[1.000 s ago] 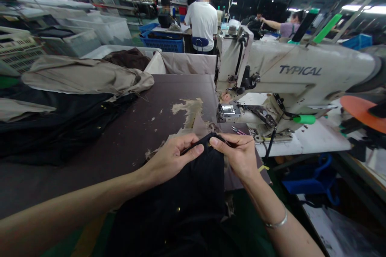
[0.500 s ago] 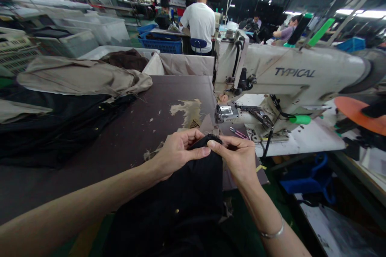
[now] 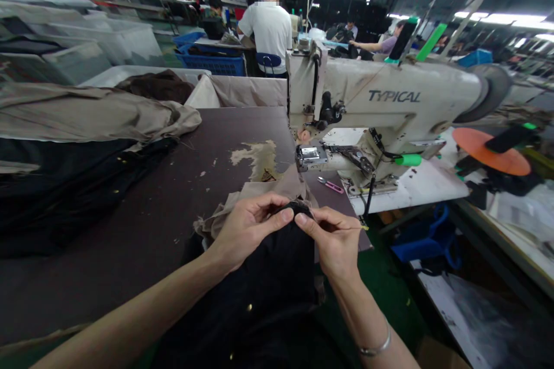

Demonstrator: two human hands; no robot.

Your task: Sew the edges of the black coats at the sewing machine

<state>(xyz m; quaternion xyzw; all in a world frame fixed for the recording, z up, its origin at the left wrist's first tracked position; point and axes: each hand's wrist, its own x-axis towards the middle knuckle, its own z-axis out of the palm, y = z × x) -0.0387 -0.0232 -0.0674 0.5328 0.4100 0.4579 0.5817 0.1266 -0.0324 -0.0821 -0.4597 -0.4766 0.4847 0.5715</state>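
Observation:
My left hand (image 3: 249, 226) and my right hand (image 3: 332, 237) both pinch the top edge of a black garment (image 3: 268, 288) that hangs over the near edge of the dark brown table (image 3: 173, 196). The thumbs almost touch at the fabric's fold. A beige lining piece (image 3: 268, 191) pokes out just behind my fingers. The white TYPICAL sewing machine (image 3: 389, 109) stands right of my hands, its needle end (image 3: 309, 155) a short way beyond them. Small pink snips (image 3: 329, 185) lie by the machine's base.
Beige and black garments (image 3: 86, 144) are piled on the table's left side. A bin lined with beige cloth (image 3: 242, 89) sits behind the table. A person in a white shirt (image 3: 268, 29) sits farther back; others work at the right. An orange disc (image 3: 489, 150) lies at right.
My hands and the black fabric drew slightly nearer and lower in view; the view shifted right, so the machine sits more to the left. Both pinches stay on the fabric edge.

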